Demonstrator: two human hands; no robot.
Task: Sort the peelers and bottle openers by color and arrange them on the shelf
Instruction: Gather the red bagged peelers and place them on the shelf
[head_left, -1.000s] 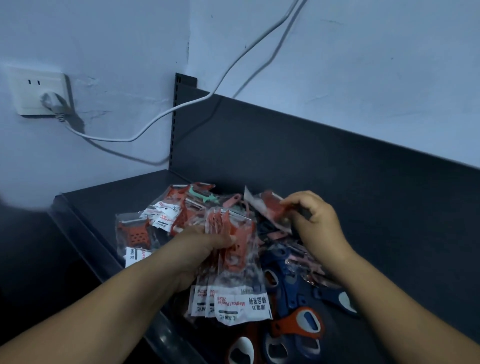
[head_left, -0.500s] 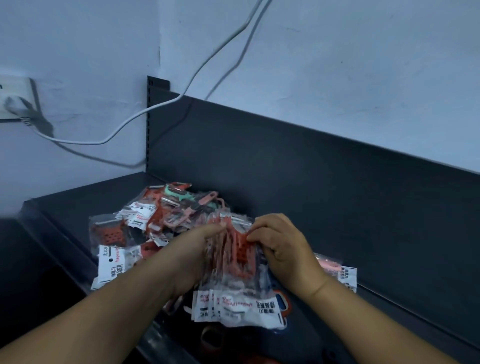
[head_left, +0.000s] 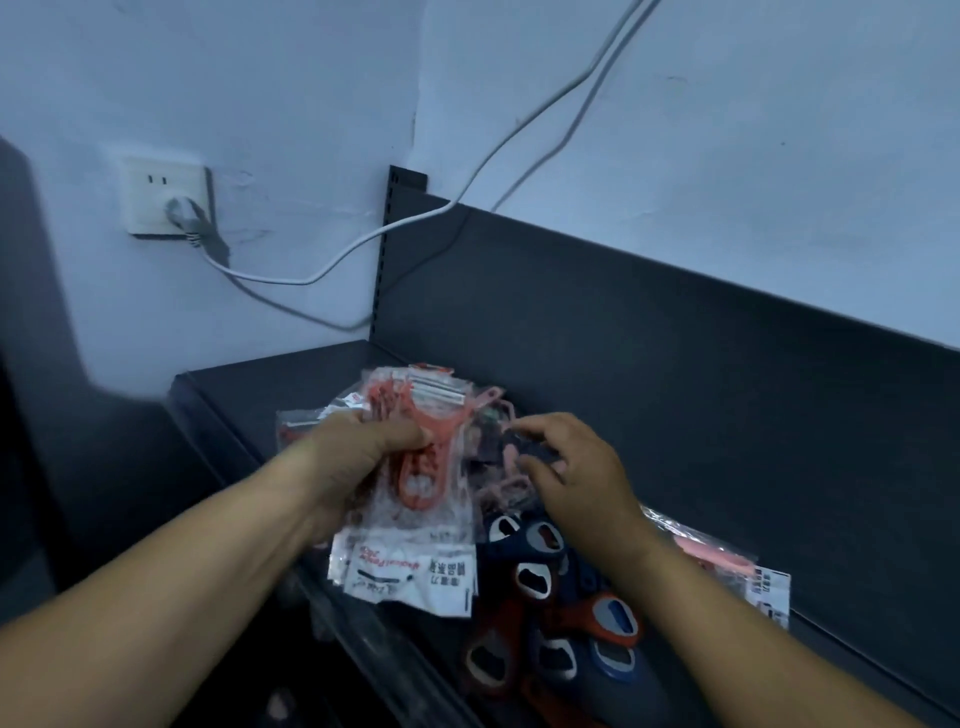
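My left hand (head_left: 358, 457) grips a stack of red peelers (head_left: 426, 467) in clear plastic bags, held above the dark shelf (head_left: 727, 467). My right hand (head_left: 576, 467) reaches into the loose pile of bagged peelers (head_left: 506, 467) just right of the stack, fingers curled on a dark piece there. Whether it holds that piece is unclear. Below the hands lie several blue and red bottle openers (head_left: 550, 613) in a heap. A pink bagged peeler (head_left: 727, 566) lies alone to the right, against the back panel.
The shelf's front rail (head_left: 332, 597) runs under my left forearm. A wall socket (head_left: 166, 200) with a plugged white cable (head_left: 415, 218) sits at the upper left. The shelf's back panel (head_left: 675, 338) rises behind the pile.
My right hand has left the red stack and moved to the loose pile on the right. The left hand has raised the stack, and the bottle openers show again below.
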